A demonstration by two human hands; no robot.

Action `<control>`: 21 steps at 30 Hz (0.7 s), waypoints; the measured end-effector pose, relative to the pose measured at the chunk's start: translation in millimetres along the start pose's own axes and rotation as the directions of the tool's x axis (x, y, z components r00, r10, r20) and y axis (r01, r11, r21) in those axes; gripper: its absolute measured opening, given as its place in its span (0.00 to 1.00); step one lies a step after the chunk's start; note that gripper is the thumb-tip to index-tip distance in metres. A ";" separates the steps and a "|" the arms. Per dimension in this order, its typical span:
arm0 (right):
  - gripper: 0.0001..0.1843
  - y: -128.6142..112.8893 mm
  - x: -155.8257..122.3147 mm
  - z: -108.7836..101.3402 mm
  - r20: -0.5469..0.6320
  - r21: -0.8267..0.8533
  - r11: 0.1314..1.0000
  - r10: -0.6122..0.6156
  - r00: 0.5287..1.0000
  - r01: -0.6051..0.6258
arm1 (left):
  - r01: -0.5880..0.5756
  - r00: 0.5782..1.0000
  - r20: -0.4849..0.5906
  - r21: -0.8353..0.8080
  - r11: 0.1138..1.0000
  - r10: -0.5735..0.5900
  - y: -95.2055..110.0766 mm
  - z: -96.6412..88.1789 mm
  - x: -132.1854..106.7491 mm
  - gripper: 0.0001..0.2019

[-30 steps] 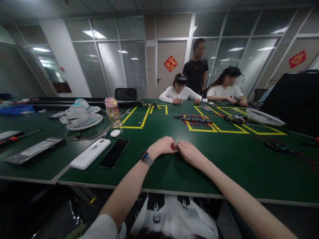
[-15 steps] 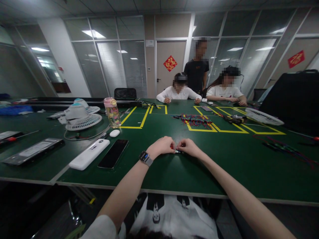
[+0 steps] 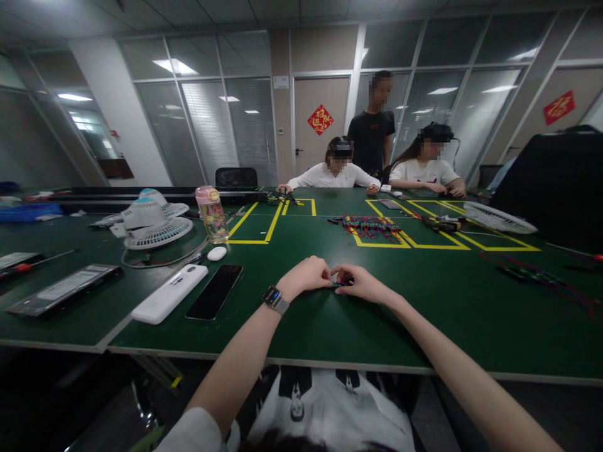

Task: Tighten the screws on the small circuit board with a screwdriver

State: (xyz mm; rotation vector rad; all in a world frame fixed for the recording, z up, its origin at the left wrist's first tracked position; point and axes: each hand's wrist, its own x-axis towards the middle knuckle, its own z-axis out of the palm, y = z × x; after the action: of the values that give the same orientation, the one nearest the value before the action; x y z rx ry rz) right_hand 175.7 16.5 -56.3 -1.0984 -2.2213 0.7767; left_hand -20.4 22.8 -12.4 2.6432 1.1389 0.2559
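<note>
A small electronic part (image 3: pixel 340 284) is seen between the fingertips of both hands, at the green table (image 3: pixel 330 333). At its left end, the left hand (image 3: pixel 307 277) is bent narrow; the right hand (image 3: pixel 362 285) is curled with a gap; whether it is pinched cannot be told

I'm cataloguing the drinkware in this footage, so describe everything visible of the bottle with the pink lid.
The bottle stands upright on the green table, right of the white fans and beside a yellow tape outline. Its pink lid looks closed; the transparent body, plastic or glass, carries multicoloured decoration. Whether the nearby cord touches it, or liquid fills it, is unclear.
</note>
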 end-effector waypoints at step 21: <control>0.35 4.2 -7.0 -12.7 -0.070 -0.172 0.985 -0.017 0.997 0.005 | -0.020 0.995 -0.100 0.123 0.992 0.032 -1.3 6.1 0.7 0.11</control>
State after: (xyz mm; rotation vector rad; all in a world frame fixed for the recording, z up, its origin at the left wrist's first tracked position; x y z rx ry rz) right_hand 190.2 16.1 -51.9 -1.1748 -2.2652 0.5399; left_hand -19.3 23.2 -18.6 2.7819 1.1873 0.3395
